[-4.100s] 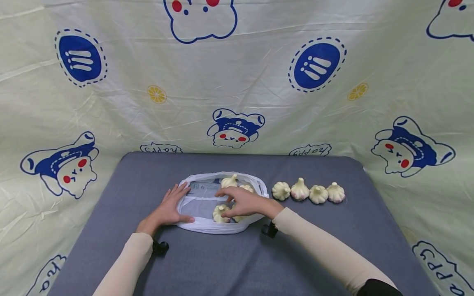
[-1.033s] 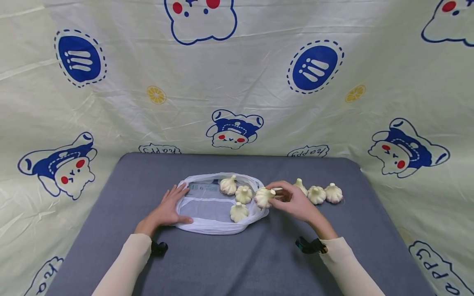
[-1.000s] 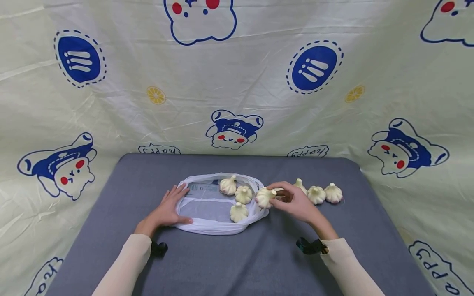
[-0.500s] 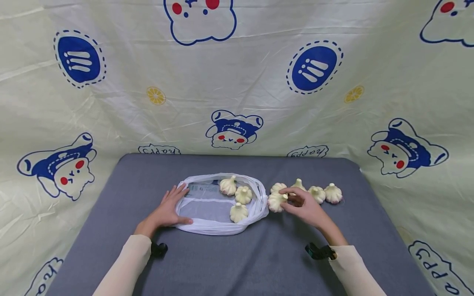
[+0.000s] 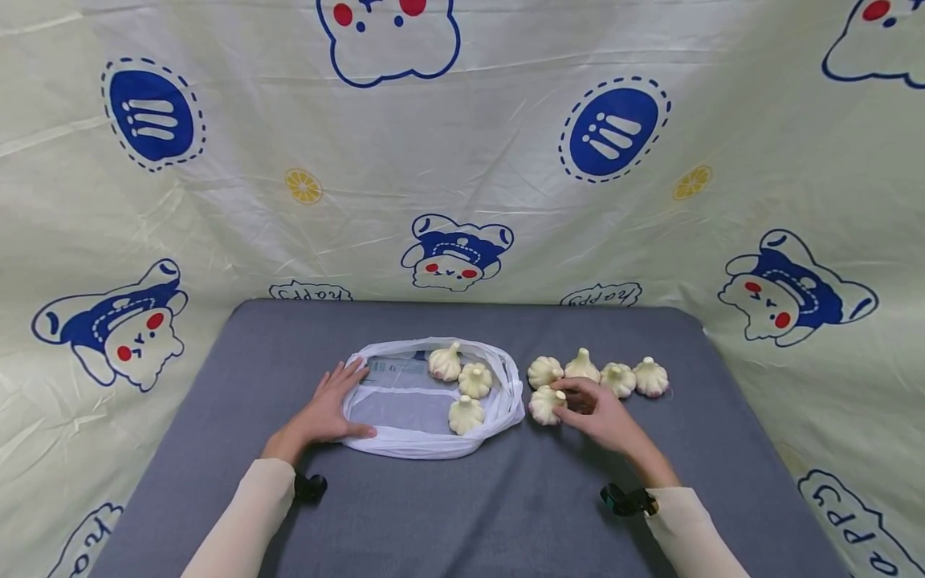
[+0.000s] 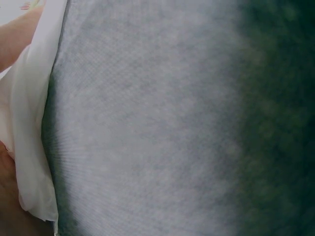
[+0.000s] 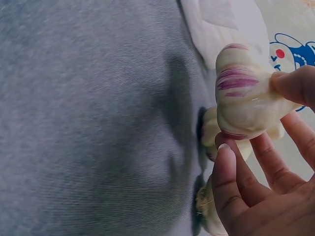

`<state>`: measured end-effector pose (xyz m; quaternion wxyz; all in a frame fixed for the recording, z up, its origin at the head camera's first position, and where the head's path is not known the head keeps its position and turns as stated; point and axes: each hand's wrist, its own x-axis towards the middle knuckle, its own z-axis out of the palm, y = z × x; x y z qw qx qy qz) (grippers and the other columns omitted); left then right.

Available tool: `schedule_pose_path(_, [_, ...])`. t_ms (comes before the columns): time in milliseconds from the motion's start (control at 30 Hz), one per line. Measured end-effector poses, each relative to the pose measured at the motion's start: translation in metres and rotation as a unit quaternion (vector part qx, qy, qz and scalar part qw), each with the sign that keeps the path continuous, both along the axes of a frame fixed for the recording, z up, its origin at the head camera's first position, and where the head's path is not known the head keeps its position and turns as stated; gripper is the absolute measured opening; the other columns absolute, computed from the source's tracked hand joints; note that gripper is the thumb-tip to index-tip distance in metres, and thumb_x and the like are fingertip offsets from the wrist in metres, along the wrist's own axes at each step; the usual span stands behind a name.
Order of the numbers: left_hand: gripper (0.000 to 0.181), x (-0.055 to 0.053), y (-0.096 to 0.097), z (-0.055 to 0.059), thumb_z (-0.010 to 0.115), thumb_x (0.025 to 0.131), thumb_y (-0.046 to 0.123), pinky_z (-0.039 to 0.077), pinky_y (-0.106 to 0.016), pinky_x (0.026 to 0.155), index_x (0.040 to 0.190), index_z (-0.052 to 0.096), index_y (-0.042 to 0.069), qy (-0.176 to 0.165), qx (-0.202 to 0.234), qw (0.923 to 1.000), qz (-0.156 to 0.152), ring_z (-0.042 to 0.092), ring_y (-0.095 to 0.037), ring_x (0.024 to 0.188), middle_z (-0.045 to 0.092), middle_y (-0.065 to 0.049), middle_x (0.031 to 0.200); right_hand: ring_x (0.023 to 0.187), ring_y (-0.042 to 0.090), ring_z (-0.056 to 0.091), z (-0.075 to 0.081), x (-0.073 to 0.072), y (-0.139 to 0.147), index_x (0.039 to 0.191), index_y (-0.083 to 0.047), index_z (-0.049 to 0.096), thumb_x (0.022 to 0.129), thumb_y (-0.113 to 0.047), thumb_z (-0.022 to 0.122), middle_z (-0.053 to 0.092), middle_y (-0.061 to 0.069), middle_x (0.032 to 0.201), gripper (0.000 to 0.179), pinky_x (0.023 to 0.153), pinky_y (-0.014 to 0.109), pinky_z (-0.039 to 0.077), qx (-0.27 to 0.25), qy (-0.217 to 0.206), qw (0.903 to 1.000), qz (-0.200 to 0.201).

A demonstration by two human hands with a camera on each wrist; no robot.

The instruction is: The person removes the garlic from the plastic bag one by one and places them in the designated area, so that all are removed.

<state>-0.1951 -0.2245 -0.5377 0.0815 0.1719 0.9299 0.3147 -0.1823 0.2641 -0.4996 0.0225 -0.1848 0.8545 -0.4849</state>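
My right hand (image 5: 601,413) pinches a garlic bulb (image 5: 547,405) between thumb and fingers, just right of the white plastic bag (image 5: 426,444). Purple streaks show on this bulb in the right wrist view, where it is held above the grey cloth. My left hand (image 5: 327,408) rests on the bag's left rim, fingers spread and thumb along the front edge. The bag lies with its mouth wide, and 3 garlic bulbs (image 5: 474,380) sit in its right half. In the left wrist view, white bag plastic (image 6: 34,113) covers part of the hand.
Several garlic bulbs (image 5: 617,380) stand in a row right of the bag, behind the right hand. A grey cloth (image 5: 448,522) covers the table. Behind it hangs a pale printed curtain (image 5: 462,144).
Earlier the right hand reached into the bag among the bulbs. It has since carried one bulb out over the right rim, then lowered it in front of the row. The left hand stays put.
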Motion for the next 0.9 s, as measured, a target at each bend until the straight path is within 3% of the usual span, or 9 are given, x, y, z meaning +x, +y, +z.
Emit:
schedule_pose_path(300, [0.112,0.001,0.000,-0.001,0.087,0.073,0.049,0.003,-0.068,0.125,0.159,0.034,0.001,0.001,-0.004,1.0000,0.001,0.007,-0.049,0.158,0.020,-0.018,0.171,0.110,0.033,0.069,-0.009,0.004,0.000,0.122,-0.001,0.068,0.092,-0.007,0.077,0.063,0.024,0.131,0.033,0.083,0.024,0.057,0.000,-0.012,0.9998,-0.019])
schedule_pose_path(900, [0.112,-0.001,-0.001,0.000,0.086,0.075,0.051,0.002,-0.067,0.125,0.160,0.033,0.002,-0.003,-0.005,1.0000,-0.001,0.005,-0.048,0.158,0.017,-0.017,0.172,0.113,0.041,0.069,-0.013,0.002,0.000,0.123,-0.002,0.068,0.093,-0.011,0.077,0.063,0.023,0.130,0.034,0.082,0.028,0.059,0.021,-0.027,0.9985,-0.043])
